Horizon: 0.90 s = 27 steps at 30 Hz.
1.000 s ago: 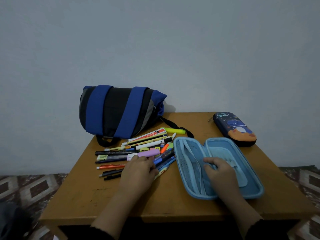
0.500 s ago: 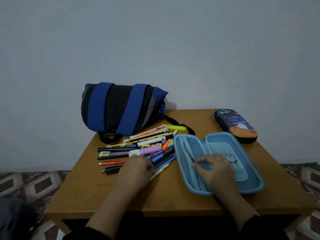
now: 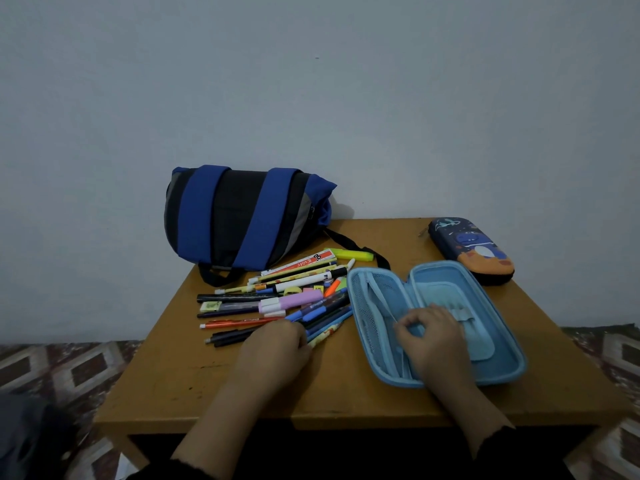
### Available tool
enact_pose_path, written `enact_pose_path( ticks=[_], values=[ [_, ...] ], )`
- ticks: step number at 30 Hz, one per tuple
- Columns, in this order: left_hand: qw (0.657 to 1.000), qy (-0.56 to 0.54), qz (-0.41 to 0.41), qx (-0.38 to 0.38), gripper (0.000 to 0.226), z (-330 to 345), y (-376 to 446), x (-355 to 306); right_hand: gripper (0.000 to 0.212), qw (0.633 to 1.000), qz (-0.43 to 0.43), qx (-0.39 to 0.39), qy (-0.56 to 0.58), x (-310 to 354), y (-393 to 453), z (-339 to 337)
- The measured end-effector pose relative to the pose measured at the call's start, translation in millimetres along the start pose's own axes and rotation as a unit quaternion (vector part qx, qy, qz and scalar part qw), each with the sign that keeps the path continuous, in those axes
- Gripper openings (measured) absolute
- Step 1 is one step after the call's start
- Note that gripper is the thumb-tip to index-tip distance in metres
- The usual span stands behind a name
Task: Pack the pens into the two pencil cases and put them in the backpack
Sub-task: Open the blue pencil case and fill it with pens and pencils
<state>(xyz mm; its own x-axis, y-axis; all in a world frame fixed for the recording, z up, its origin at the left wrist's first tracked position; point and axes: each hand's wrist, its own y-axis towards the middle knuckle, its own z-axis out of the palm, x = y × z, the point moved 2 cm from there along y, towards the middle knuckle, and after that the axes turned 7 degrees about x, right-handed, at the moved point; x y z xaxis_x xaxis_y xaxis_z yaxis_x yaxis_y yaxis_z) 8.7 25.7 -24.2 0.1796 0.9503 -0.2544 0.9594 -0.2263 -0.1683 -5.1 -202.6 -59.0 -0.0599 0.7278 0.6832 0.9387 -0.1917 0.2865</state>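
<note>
Backpack [image 3: 239,216] showing black with blue straps and grey side panels; open pencil case [image 3: 485,296] showing light blue; closed pencil case [image 3: 471,249] showing navy space print, orange end; table [image 3: 194,386] showing tan-brown; floor [image 3: 62,368] showing maroon-and-cream diamonds

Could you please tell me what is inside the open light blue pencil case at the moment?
No pens show inside the open light blue pencil case: only a mesh pocket on its left half and a padded flap with elastic loops. The right hand rests inside, hiding whatever lies under it.

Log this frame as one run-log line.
left hand: on pen pile | right hand: inside open blue pencil case | dark pencil case: closed | backpack: closed
</note>
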Motion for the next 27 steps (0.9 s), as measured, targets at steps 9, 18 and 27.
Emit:
enact_pose_path(
  ticks=[9,18,27],
  values=[
    [0.919,-0.387,0.023,-0.067,0.013,-11,0,-30,0.037,0.999,-0.024,-0.038,0.02,-3,0,3],
    [0.964,-0.247,0.055,-0.076,0.011,2,25,-97,0.017,0.998,-0.014,-0.026,0.049,-3,0,3],
    [0.968,-0.227,0.013,-0.103,0.01,20,32,-96,0.017,0.997,0.004,-0.022,0.078,-4,3,4]
  ],
)
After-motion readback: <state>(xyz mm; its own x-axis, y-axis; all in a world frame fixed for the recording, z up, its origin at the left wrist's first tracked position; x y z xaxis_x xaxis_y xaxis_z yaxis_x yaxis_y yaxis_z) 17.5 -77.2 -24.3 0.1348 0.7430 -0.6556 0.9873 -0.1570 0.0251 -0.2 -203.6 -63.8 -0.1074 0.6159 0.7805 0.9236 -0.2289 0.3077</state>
